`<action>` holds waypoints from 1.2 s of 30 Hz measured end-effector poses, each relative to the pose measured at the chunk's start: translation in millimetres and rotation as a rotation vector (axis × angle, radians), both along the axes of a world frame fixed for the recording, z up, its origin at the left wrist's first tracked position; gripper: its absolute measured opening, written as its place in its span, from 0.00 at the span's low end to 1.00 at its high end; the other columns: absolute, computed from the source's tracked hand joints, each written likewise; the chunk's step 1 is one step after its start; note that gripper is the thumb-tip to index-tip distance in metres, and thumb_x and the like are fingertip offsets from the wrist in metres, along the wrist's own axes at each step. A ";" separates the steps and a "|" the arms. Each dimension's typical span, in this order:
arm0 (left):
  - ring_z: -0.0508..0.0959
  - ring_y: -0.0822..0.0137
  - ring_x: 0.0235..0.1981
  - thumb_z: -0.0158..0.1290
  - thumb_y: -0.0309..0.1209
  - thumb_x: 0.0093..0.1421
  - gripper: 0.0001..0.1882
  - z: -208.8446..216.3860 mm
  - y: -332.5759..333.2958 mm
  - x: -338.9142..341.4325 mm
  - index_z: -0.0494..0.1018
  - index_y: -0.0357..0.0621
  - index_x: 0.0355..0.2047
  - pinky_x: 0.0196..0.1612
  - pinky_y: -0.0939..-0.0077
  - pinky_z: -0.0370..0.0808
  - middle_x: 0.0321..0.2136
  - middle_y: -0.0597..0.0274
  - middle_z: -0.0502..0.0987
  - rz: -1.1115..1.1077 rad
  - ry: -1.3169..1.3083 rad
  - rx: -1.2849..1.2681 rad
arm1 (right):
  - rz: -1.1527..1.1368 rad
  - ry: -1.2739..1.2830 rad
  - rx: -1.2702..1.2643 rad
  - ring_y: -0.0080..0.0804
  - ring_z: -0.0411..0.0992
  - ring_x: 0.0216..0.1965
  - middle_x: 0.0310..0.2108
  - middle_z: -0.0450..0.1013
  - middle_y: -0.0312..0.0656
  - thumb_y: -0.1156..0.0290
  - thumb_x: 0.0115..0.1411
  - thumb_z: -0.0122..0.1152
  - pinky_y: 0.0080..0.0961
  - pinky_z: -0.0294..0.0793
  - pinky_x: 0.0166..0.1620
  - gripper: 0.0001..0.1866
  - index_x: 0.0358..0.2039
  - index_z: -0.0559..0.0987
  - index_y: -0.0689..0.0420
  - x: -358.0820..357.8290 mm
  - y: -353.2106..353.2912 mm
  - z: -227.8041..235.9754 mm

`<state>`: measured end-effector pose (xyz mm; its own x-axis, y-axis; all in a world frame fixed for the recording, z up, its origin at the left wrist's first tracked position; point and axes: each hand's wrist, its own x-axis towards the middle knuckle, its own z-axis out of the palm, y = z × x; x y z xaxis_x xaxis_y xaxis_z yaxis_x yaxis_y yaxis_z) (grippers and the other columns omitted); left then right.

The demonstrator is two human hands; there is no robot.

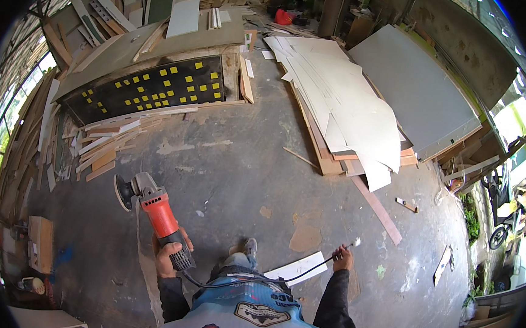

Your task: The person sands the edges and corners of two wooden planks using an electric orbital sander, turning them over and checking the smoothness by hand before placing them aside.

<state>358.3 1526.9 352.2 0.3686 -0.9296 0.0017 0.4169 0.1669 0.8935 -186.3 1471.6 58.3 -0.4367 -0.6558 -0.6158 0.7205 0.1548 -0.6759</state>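
Observation:
My left hand (166,259) is wrapped round the dark rear grip of a red angle grinder (160,210), which is tilted up and to the left. A round disc or pad (123,192) sits on its grey head, facing left. From the grip's end a black power cord (239,280) runs across the front of my body. Its other end is pinched in my right hand (343,258), held out to the right. A white plug (356,241) sticks out just beyond those fingers.
Large white sheets (341,96) lie stacked on boards ahead right, beside a big grey panel (411,89). Ahead left is a black board (152,89) with yellow squares, with wood strips (102,153) scattered before it. A white board (297,267) lies near my feet.

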 end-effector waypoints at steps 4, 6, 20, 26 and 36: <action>0.79 0.59 0.24 0.61 0.33 0.43 0.36 11.5 -141.4 -8.3 0.65 0.35 0.54 0.28 0.66 0.79 0.31 0.53 0.75 -0.086 -0.040 0.020 | -0.270 0.052 0.117 0.29 0.70 0.29 0.32 0.72 0.38 0.71 0.65 0.50 0.31 0.74 0.35 0.13 0.49 0.75 0.56 -25.3 -56.5 -9.3; 0.79 0.59 0.24 0.61 0.34 0.43 0.36 10.2 -204.2 -15.9 0.65 0.36 0.53 0.27 0.66 0.79 0.31 0.53 0.75 -0.139 -0.108 0.049 | -0.427 0.045 0.153 0.27 0.68 0.24 0.32 0.74 0.42 0.66 0.65 0.46 0.29 0.72 0.30 0.16 0.49 0.73 0.58 -25.7 -88.5 -19.5; 0.80 0.60 0.24 0.63 0.34 0.41 0.35 -1.4 -642.7 -85.5 0.67 0.36 0.51 0.27 0.66 0.79 0.29 0.54 0.76 -0.200 -0.122 0.042 | -0.882 -0.091 0.421 0.29 0.61 0.15 0.35 0.78 0.53 0.45 0.66 0.41 0.24 0.60 0.17 0.28 0.46 0.70 0.61 -108.6 -516.9 -70.0; 0.81 0.57 0.25 0.64 0.31 0.39 0.38 -9.5 -782.9 -63.0 0.66 0.34 0.53 0.28 0.66 0.80 0.32 0.52 0.77 -0.109 -0.060 -0.003 | -0.577 0.144 0.192 0.27 0.62 0.20 0.27 0.74 0.44 0.40 0.67 0.46 0.23 0.61 0.21 0.33 0.43 0.70 0.64 -100.7 -808.6 -12.3; 0.81 0.58 0.25 0.63 0.32 0.38 0.37 -6.6 -1082.7 -4.5 0.66 0.35 0.51 0.29 0.65 0.80 0.31 0.55 0.77 0.068 -0.059 0.035 | -0.533 0.002 0.270 0.22 0.62 0.16 0.23 0.73 0.40 0.53 0.68 0.34 0.17 0.55 0.15 0.19 0.33 0.70 0.53 -66.6 -1057.9 -54.3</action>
